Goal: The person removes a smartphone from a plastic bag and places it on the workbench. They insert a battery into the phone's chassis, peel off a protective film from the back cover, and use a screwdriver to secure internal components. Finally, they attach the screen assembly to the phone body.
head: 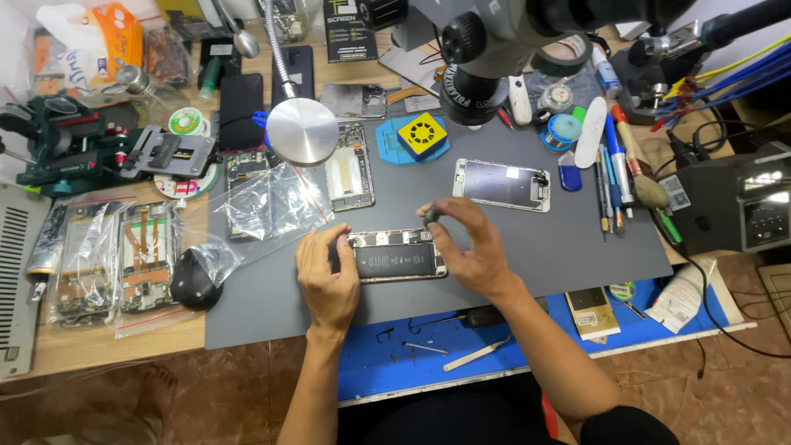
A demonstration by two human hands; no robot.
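Left hand [328, 280]: steadies the opened phone [395, 256] at frame centre on the grey mat [577, 239]. Right hand [471, 247]: pinches a small dark tool [431, 217] above it. Step: internal disassembly; next demands precise tip placement.

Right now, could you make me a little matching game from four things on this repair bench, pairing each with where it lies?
Things:
1. opened phone
2. detached screen
3. tweezers
4. yellow square block

Places:
A. on the round blue pad
B. between the left hand and right hand
C. on the blue mat at the table's near edge
D. on the grey mat, beyond the right hand

Pairs: 1-B, 2-D, 3-C, 4-A
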